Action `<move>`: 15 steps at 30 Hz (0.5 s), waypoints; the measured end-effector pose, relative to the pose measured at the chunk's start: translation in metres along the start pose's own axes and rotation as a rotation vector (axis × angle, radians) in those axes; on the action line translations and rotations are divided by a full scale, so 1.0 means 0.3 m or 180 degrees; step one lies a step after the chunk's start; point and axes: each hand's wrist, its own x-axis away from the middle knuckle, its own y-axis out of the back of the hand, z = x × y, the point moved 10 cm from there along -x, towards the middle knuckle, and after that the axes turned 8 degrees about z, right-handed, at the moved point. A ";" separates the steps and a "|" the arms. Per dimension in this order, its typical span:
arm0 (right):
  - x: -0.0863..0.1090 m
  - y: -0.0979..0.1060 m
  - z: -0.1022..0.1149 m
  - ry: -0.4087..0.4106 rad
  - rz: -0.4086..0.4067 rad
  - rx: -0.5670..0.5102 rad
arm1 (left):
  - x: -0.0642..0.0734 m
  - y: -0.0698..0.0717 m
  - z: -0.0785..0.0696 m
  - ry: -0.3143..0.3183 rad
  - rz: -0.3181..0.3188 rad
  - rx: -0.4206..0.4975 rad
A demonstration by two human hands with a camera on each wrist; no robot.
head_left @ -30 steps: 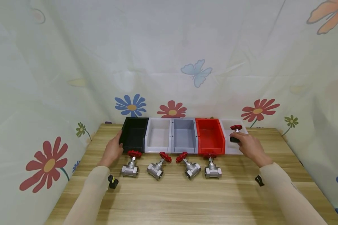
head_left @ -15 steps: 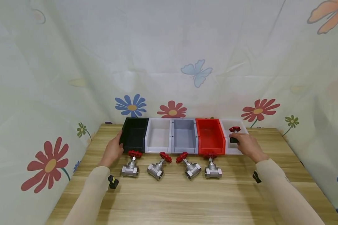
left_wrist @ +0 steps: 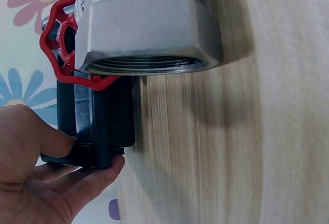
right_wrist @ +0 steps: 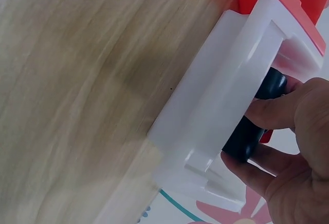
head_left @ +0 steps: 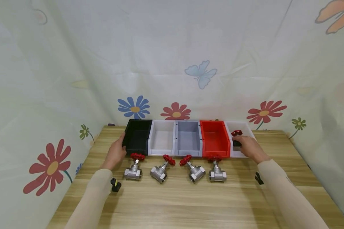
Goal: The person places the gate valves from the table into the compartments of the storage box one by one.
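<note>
My left hand (head_left: 116, 153) grips the left wall of the black bin (left_wrist: 97, 126), thumb on one side and fingers on the other. With my right hand (head_left: 250, 147) I pinch a black-bodied valve (right_wrist: 245, 136) with a red handwheel (head_left: 236, 133). It is inside the right-hand white bin (right_wrist: 216, 85), behind the front wall in the right wrist view; my fingers hide part of its body. Several silver valves with red handwheels lie in front of the bins: a left one (head_left: 133, 173), two tilted ones (head_left: 159, 173) (head_left: 197, 173) and a right one (head_left: 217, 175).
Between the black bin and the right-hand white bin stand another white bin (head_left: 162, 152), a grey bin (head_left: 188, 153) and a red bin (head_left: 216, 154), side by side. The wooden table (head_left: 172, 203) meets a flowered cloth backdrop (head_left: 160, 63) behind the row.
My right hand has shifted slightly left, and the black-bodied valve sits lower in the right-hand white bin. My left hand stays at the black bin.
</note>
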 end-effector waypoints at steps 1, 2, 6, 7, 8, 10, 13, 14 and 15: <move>-0.004 -0.001 0.001 0.0025 -0.0007 -0.0003 | 0.000 -0.001 0.000 0.0010 0.0012 0.0012; -0.007 -0.002 0.002 0.0041 -0.0011 0.0003 | 0.001 -0.001 0.002 0.0015 0.0010 0.0015; -0.021 -0.012 -0.002 0.0097 -0.0037 0.0055 | -0.001 -0.003 0.004 0.0043 0.0025 0.0036; -0.023 -0.015 -0.004 0.0100 -0.0043 0.0061 | -0.001 -0.003 0.005 0.0048 0.0023 0.0032; -0.026 -0.018 -0.006 0.0092 -0.0039 0.0068 | -0.001 -0.004 0.005 0.0050 0.0021 0.0030; -0.029 -0.024 -0.013 0.0069 -0.0028 0.0056 | -0.002 -0.004 0.003 0.0054 0.0020 0.0026; -0.036 -0.033 -0.023 0.0044 -0.0011 0.0036 | -0.001 -0.003 0.002 0.0058 0.0013 0.0010; -0.038 -0.036 -0.027 0.0039 -0.0010 0.0036 | -0.001 -0.003 0.001 0.0054 0.0011 0.0002; -0.040 -0.038 -0.030 0.0037 -0.0010 0.0032 | -0.001 -0.003 0.000 0.0048 0.0010 -0.0007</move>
